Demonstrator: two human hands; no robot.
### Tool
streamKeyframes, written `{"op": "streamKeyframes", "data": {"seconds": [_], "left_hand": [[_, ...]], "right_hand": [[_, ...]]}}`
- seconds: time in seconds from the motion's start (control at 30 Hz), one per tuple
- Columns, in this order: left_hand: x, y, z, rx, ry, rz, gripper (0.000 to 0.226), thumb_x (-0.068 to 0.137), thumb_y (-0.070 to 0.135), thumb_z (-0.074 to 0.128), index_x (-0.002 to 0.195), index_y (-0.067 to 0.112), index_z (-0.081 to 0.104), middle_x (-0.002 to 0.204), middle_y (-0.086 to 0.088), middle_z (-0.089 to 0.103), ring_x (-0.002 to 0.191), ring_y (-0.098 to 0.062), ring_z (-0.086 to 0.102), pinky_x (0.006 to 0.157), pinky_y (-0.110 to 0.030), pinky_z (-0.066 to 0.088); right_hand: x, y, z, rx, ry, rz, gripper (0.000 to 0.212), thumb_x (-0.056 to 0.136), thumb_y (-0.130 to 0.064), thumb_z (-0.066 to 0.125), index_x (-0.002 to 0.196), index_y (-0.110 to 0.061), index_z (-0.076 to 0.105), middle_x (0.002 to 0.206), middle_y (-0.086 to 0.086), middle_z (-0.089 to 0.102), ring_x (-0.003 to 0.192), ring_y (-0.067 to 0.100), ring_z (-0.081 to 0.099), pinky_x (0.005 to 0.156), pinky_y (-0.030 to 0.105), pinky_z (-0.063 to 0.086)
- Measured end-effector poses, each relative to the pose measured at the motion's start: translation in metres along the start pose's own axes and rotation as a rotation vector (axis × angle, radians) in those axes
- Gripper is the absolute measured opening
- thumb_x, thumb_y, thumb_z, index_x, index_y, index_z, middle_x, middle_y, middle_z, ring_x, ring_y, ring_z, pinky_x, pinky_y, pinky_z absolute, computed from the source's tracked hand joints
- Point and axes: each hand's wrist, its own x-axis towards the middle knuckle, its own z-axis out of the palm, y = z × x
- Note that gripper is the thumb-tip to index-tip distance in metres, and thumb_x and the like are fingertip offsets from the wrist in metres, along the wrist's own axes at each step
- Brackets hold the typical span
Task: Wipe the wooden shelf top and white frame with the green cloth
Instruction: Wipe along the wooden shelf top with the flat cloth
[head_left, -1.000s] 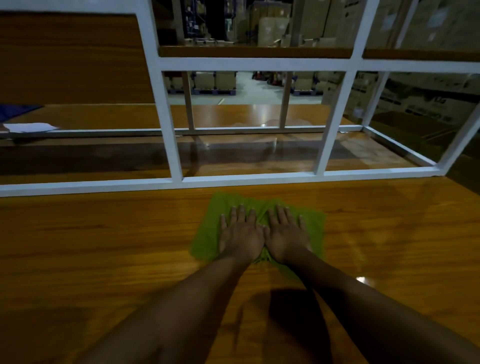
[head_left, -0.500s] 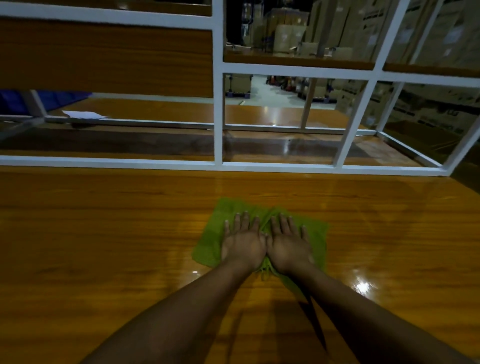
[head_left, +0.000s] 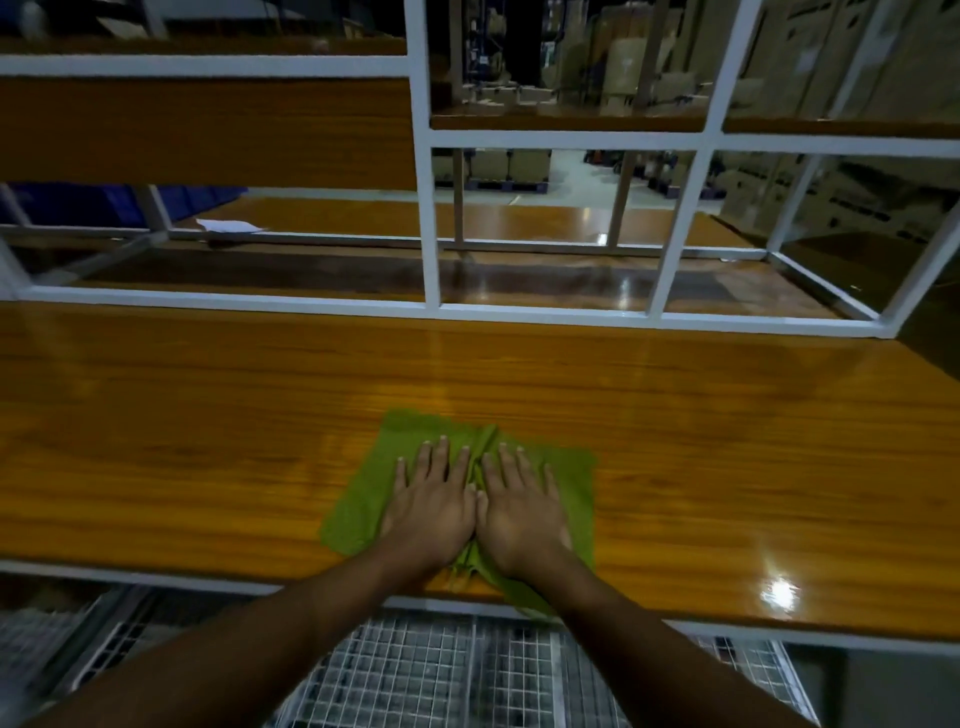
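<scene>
Green cloth (head_left: 363, 499) slid back from white frame (head_left: 429, 234), overhanging shelf top (head_left: 208, 415); L hand (head_left: 431, 506), R hand (head_left: 519, 512) flat, fingers straight, pressing it. Soft, bunches: use palms.

1. Dim warehouse; stacked boxes (head_left: 639, 57) flank a pale floor aisle (head_left: 571, 182);
2. Blue object (head_left: 104, 205) far left; white paper (head_left: 228, 226) just beside it;
3. Wire mesh (head_left: 441, 670) below; glare spot (head_left: 779, 592) low right.
</scene>
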Motion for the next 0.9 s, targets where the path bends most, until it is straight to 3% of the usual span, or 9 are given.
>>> {"op": "streamKeyframes", "data": {"seconds": [0.17,0.43,0.57,0.67,0.8,0.9], "left_hand": [[-0.027,0.046,-0.003,0.009,-0.016,-0.025,0.061,0.103,0.046,0.010,0.156,0.020,-0.003,0.163,-0.010,-0.009,0.150,-0.029,-0.008,0.119,-0.054,0.000],[-0.026,0.088,0.001,-0.006,0.006,0.022,0.061,0.101,0.044,0.007,0.157,0.021,0.001,0.164,-0.008,-0.006,0.150,-0.028,-0.006,0.119,-0.054,0.000],[-0.025,0.076,-0.001,-0.050,0.019,0.055,0.058,0.102,0.042,0.011,0.157,0.024,0.008,0.164,-0.003,-0.002,0.150,-0.024,-0.005,0.120,-0.050,0.000],[-0.024,0.050,-0.003,-0.057,0.045,0.107,0.068,0.093,0.047,-0.001,0.156,0.026,0.012,0.165,-0.002,0.000,0.151,-0.022,-0.003,0.120,-0.049,-0.001],[-0.027,0.003,-0.002,-0.051,0.039,0.090,0.056,0.103,0.042,0.017,0.156,0.027,0.011,0.164,0.000,-0.002,0.151,-0.020,-0.005,0.121,-0.048,-0.001],[-0.033,-0.030,-0.006,-0.044,0.048,0.066,0.055,0.104,0.043,0.017,0.156,0.029,0.009,0.164,0.001,-0.004,0.150,-0.019,-0.007,0.121,-0.047,-0.002]], "right_hand": [[-0.034,0.036,-0.007,-0.008,0.017,-0.088,0.095,0.078,-0.059,-0.032,0.157,-0.021,0.004,0.165,0.002,-0.007,0.151,0.019,-0.011,0.121,0.048,-0.007],[-0.055,0.069,-0.013,-0.053,0.044,-0.019,0.093,0.079,-0.059,-0.030,0.158,-0.027,0.006,0.166,0.000,-0.002,0.151,0.018,-0.009,0.120,0.046,-0.005],[-0.053,0.052,-0.009,-0.053,0.042,0.069,0.089,0.078,-0.056,-0.022,0.158,-0.027,0.006,0.165,0.001,-0.006,0.151,0.021,-0.011,0.120,0.050,-0.002],[-0.048,0.031,-0.005,-0.058,0.028,0.107,0.090,0.077,-0.056,-0.024,0.158,-0.027,0.003,0.165,0.002,-0.009,0.151,0.022,-0.011,0.121,0.051,-0.002],[-0.036,-0.012,0.003,-0.022,0.045,0.090,0.091,0.077,-0.055,-0.023,0.158,-0.026,0.004,0.165,0.003,-0.010,0.151,0.023,-0.011,0.120,0.051,-0.004],[-0.026,-0.045,0.009,-0.018,0.049,0.066,0.090,0.077,-0.054,-0.024,0.158,-0.026,0.003,0.165,0.004,-0.010,0.151,0.023,-0.013,0.120,0.051,-0.006]]}}
